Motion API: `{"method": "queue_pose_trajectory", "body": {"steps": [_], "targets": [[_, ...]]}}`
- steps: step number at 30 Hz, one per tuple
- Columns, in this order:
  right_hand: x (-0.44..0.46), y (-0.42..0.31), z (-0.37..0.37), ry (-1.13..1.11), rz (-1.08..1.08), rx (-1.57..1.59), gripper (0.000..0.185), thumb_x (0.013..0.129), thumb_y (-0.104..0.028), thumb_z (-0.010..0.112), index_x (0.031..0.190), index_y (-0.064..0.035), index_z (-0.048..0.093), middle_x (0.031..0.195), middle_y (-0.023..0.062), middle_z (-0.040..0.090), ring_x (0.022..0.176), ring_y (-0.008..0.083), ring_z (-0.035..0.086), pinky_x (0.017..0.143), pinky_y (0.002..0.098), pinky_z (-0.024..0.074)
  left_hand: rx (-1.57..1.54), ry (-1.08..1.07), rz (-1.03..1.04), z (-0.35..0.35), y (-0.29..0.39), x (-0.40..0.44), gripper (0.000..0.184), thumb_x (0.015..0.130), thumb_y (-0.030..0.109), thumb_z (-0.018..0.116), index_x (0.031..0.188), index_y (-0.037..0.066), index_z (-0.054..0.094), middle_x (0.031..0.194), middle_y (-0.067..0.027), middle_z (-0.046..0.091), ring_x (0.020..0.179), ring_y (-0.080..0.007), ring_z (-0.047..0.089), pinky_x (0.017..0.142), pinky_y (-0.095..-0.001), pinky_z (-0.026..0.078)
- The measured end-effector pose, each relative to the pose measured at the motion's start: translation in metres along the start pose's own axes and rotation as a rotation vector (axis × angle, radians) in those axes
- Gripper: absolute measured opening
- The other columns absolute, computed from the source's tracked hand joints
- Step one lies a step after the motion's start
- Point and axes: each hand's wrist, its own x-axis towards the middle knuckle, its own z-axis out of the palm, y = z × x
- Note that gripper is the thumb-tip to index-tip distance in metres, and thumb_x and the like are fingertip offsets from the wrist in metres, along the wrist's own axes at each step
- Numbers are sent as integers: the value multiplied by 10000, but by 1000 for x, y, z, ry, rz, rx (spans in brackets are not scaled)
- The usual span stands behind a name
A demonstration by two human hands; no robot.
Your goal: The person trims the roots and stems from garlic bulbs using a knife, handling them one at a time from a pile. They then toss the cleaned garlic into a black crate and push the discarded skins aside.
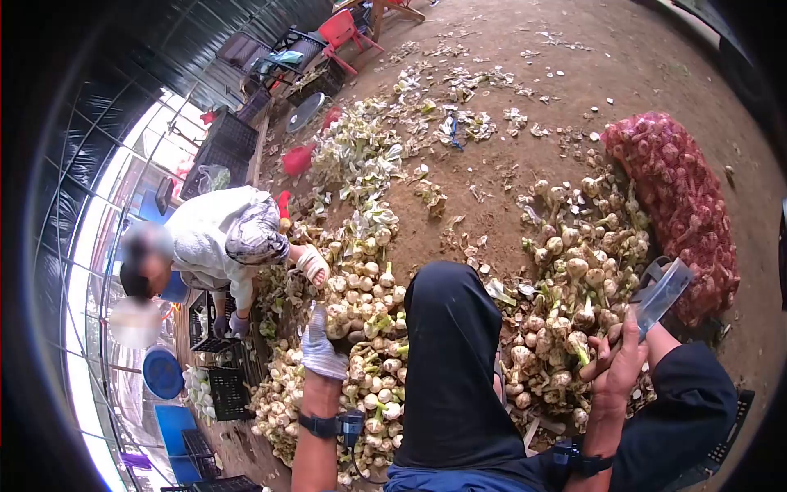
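Note:
My left hand (322, 351), in a pale striped glove, is over the near side of a heap of trimmed garlic bulbs (373, 287). Its fingers close around a garlic bulb (337, 312), partly hidden by them. Bare and half curled, my right hand (619, 365) holds a broad-bladed knife (666, 293), its shiny blade pointing up and to the right. Beneath that hand spreads a pile of garlic with stalks and roots (574, 271). My dark-trousered knee (452, 328) separates the two heaps.
A full red mesh sack (676, 205) lies at the right. To the left, a person in white (217, 234) bends beside black crates (228, 394) and a blue tub (162, 373). Leaf trimmings (357, 156) litter the dirt floor. A red chair (344, 33) stands behind.

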Motion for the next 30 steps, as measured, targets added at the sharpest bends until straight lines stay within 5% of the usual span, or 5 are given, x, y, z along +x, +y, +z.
{"method": "queue_pose_trajectory", "body": {"steps": [12, 15, 16, 25, 30], "targets": [[-65, -19, 45, -653, -738, -544, 255, 786, -134, 792, 903, -34, 589, 745, 93, 572, 590, 246, 600, 524, 368, 451, 287, -429, 245, 142, 17, -72, 406, 1016, 396, 532, 1130, 7, 552, 827, -156, 682, 451, -200, 603, 332, -242, 413], [-81, -33, 61, -762, -912, -580, 306, 749, -177, 810, 891, -46, 573, 744, 128, 550, 603, 340, 598, 529, 409, 462, 517, -563, 482, 164, -5, -69, 349, 1008, 328, 585, 1074, -11, 640, 946, -99, 694, 771, -131, 647, 675, -240, 512], [-81, -33, 59, -734, -919, -592, 306, 749, -177, 810, 891, -46, 573, 744, 128, 550, 603, 340, 598, 529, 409, 462, 382, -585, 323, 171, -12, -81, 275, 1010, 252, 596, 1056, -9, 669, 959, -75, 690, 910, -113, 612, 824, -256, 484], [-54, 7, 29, -594, -850, -673, 298, 765, -173, 800, 853, -34, 551, 695, 143, 521, 574, 347, 548, 527, 401, 438, 317, -571, 206, 180, -50, -88, 237, 959, 247, 631, 1087, 49, 608, 859, -79, 662, 712, -154, 653, 580, -260, 545], [-18, 99, -19, -267, -236, -826, 350, 869, -367, 717, 829, -33, 620, 678, 183, 644, 633, 383, 648, 587, 450, 496, 336, -536, 387, 180, -12, -100, 214, 960, 222, 608, 1056, 31, 591, 820, -142, 670, 645, -192, 665, 523, -285, 552]]}}
